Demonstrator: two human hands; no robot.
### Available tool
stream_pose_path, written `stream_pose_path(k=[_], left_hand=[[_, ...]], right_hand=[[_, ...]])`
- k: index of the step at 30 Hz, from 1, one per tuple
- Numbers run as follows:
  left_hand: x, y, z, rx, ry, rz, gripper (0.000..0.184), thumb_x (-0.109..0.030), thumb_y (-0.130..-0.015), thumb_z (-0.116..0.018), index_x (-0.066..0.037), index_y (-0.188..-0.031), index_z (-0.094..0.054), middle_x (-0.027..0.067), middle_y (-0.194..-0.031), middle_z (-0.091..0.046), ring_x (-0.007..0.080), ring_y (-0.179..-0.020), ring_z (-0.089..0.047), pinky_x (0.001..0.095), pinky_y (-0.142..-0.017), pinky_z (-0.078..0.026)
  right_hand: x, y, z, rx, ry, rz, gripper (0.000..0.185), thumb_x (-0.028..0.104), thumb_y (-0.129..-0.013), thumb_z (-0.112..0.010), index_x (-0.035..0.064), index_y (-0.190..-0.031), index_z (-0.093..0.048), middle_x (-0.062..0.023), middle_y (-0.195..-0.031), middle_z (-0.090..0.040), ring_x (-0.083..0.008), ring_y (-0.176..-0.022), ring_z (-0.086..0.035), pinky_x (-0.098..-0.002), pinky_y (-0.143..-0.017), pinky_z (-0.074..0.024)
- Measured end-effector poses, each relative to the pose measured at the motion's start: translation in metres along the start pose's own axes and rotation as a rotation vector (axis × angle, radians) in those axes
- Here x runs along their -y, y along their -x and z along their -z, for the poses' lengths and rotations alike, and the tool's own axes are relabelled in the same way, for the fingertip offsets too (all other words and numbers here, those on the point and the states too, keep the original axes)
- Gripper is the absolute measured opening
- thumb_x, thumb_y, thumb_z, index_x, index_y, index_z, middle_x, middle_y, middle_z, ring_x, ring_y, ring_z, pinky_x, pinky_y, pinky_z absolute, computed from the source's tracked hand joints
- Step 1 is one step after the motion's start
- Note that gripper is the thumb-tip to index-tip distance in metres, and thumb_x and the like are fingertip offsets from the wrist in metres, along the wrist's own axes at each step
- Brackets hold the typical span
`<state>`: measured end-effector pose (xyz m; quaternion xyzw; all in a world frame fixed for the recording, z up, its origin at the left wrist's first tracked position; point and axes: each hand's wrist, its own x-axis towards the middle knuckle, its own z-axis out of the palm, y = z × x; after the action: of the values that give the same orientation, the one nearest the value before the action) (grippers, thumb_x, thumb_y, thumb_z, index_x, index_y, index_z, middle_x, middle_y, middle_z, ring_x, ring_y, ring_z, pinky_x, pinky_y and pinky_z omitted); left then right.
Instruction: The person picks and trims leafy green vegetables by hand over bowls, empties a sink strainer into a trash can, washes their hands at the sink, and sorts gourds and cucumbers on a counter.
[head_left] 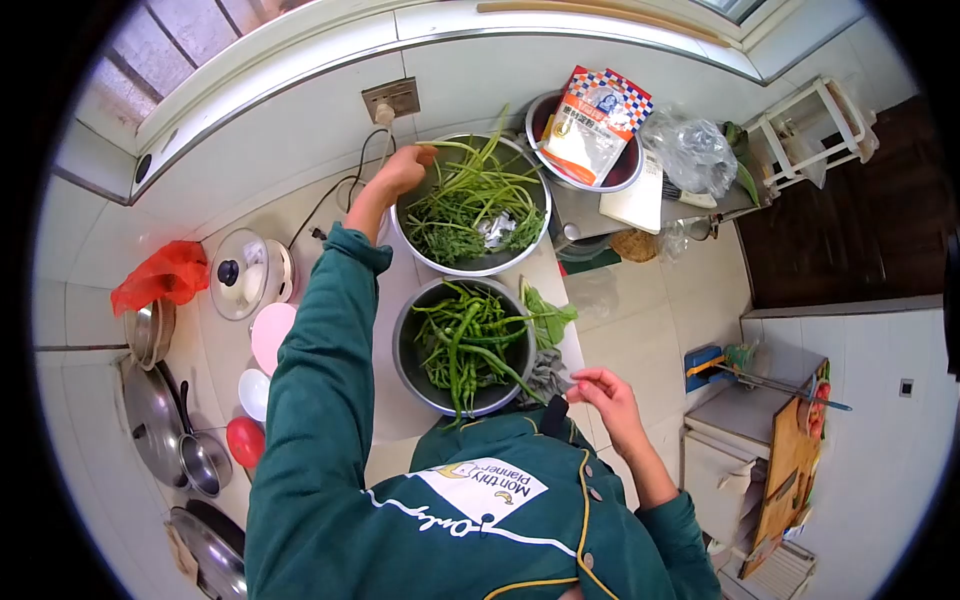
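My left hand [404,170] is at the upper left rim of a large metal basin [401,222], its fingers curled over the edge. Thin green vegetable stems [478,190] and feathery leaves lie in that basin, with a crumpled silvery piece [496,230] among them. Whether the fingers also pinch a stem, I cannot make out. Nearer my body, a second metal bowl [404,365] holds long green peppers [462,340]. To its right hovers my right hand [612,408], fingers loosely bent and apart, near a grey cloth [546,375] and a green leaf [548,318].
A bowl [540,118] with a printed packet [598,125] stands at the back right, beside a clear plastic bag [692,150]. On the left are a glass lid [240,272], a pink plate [272,335], a red bowl [244,440] and a saucepan [205,462]. A cable [345,185] runs from the wall socket [391,98].
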<state>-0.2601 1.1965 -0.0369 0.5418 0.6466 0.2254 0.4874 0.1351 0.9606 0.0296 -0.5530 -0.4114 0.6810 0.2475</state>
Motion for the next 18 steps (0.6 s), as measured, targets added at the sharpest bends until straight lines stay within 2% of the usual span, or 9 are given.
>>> stream_pose_path(k=[3,5,9,12,13,14,15,17,18], left_hand=[[-0.019,0.031,-0.014,-0.106,0.214,0.032,0.057,0.0,-0.074,-0.052,-0.009,-0.129,-0.04,0.0127,-0.128,-0.043,0.0224,-0.109,-0.046,0.0312,-0.084,-0.042],[-0.026,0.034,-0.026,-0.163,0.657,-0.082,0.042,-0.012,-0.082,-0.056,-0.007,-0.122,-0.046,0.0113,-0.12,-0.05,0.0204,-0.108,-0.049,0.0311,-0.084,-0.043],[-0.033,0.03,-0.043,0.016,0.732,-0.251,0.029,-0.029,-0.09,-0.049,-0.007,-0.108,-0.055,0.0034,-0.1,-0.06,0.0141,-0.093,-0.058,0.0281,-0.08,-0.045],[-0.056,0.057,-0.084,0.012,0.503,-0.384,0.023,-0.019,-0.087,-0.053,-0.001,-0.099,-0.06,0.0031,-0.084,-0.062,0.0099,-0.076,-0.057,0.0258,-0.068,-0.046],[-0.059,0.064,-0.096,-0.027,0.363,-0.399,0.023,-0.018,-0.085,-0.056,0.001,-0.098,-0.059,0.003,-0.083,-0.062,0.0087,-0.074,-0.055,0.0254,-0.068,-0.046],[-0.063,0.074,-0.107,-0.128,0.396,-0.419,0.023,-0.016,-0.083,-0.057,0.001,-0.099,-0.059,0.0057,-0.087,-0.061,0.0118,-0.076,-0.056,0.0252,-0.07,-0.046],[-0.054,0.076,-0.11,-0.33,0.168,-0.581,0.021,-0.012,-0.083,-0.055,0.0,-0.1,-0.058,0.0086,-0.092,-0.061,0.016,-0.081,-0.057,0.0265,-0.073,-0.046],[-0.03,0.073,-0.109,-0.546,0.304,-0.423,0.017,-0.008,-0.08,-0.053,-0.001,-0.094,-0.06,0.0144,-0.095,-0.059,0.0279,-0.09,-0.055,0.034,-0.079,-0.043],[-0.006,0.066,-0.104,-0.685,0.204,-0.282,0.017,-0.004,-0.08,-0.05,-0.001,-0.094,-0.059,0.0145,-0.095,-0.058,0.0289,-0.091,-0.055,0.0351,-0.078,-0.044]], right_hand=[[0.026,-0.032,-0.006,0.04,0.059,0.066,0.018,0.008,-0.086,-0.051,-0.0016,-0.101,-0.054,-0.0091,-0.086,-0.062,-0.014,-0.079,-0.06,-0.0261,-0.075,-0.0476],[0.04,-0.062,-0.012,0.076,0.096,0.17,0.021,0.006,-0.084,-0.053,-0.0018,-0.104,-0.052,-0.0084,-0.089,-0.061,-0.0126,-0.078,-0.059,-0.0251,-0.073,-0.047],[0.085,-0.142,-0.048,0.006,0.332,0.529,0.053,0.006,-0.074,-0.062,0.0047,-0.123,-0.042,-0.0107,-0.107,-0.055,-0.0139,-0.08,-0.059,-0.0243,-0.065,-0.048],[0.101,-0.196,-0.074,-0.03,0.461,0.652,0.054,0.01,-0.073,-0.062,0.0076,-0.123,-0.043,-0.014,-0.104,-0.058,-0.017,-0.083,-0.061,-0.0291,-0.067,-0.0485],[0.094,-0.214,-0.074,-0.004,0.57,0.686,0.049,0.012,-0.074,-0.062,0.0074,-0.121,-0.045,-0.0139,-0.1,-0.061,-0.0158,-0.082,-0.061,-0.0299,-0.067,-0.0483],[0.093,-0.219,-0.074,-0.021,0.725,0.6,0.032,0.014,-0.08,-0.057,0.0062,-0.111,-0.053,-0.0113,-0.084,-0.065,-0.015,-0.076,-0.062,-0.0292,-0.065,-0.0476],[0.089,-0.22,-0.073,-0.012,0.724,0.597,0.032,0.014,-0.08,-0.057,0.0062,-0.111,-0.053,-0.0113,-0.084,-0.065,-0.015,-0.076,-0.062,-0.0292,-0.065,-0.0476],[0.081,-0.215,-0.062,-0.114,0.559,0.471,0.02,0.016,-0.086,-0.051,0.0041,-0.101,-0.058,-0.0083,-0.074,-0.065,-0.0134,-0.066,-0.061,-0.027,-0.062,-0.0467],[0.078,-0.211,-0.057,-0.111,0.562,0.463,0.02,0.016,-0.086,-0.051,0.0041,-0.101,-0.058,-0.0083,-0.074,-0.065,-0.0134,-0.066,-0.061,-0.027,-0.062,-0.0467]])
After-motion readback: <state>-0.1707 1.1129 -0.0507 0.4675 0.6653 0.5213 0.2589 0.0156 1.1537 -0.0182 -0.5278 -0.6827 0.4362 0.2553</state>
